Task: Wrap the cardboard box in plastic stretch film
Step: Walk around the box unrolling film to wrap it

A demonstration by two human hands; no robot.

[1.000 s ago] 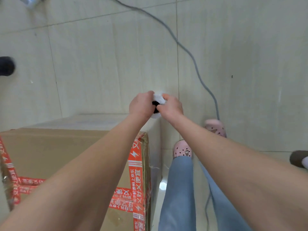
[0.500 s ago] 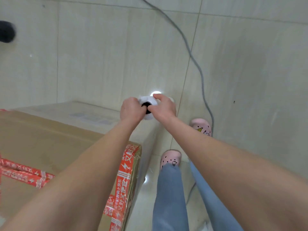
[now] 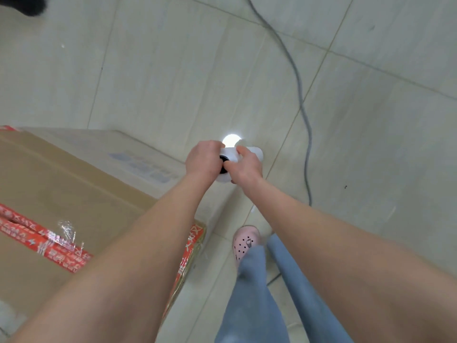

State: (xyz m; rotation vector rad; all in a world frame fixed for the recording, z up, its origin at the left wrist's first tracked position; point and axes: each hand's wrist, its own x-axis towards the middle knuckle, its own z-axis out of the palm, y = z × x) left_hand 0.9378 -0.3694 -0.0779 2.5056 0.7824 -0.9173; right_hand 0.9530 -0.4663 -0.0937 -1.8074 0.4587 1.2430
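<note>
White stretch film roll [image 3: 228, 152] with a dark core is sitting between my two hands, just above the middle of the frame. My left hand [image 3: 201, 160] and right hand [image 3: 246, 167] are both gripping it, fingers [image 3: 242, 151] curling close round it. The cardboard box [image 3: 74, 184] is standing on the tiled floor [image 3: 173, 70], filling the left half of the frame, with red tape [image 3: 44, 243] crossing its top. A grey cable [image 3: 300, 95] is trailing down the upper right.

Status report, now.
Hands: left hand and right hand grip white stretch-film roll. Red-taped brown cardboard box at left. Loose grey cable on floor ahead.
</note>
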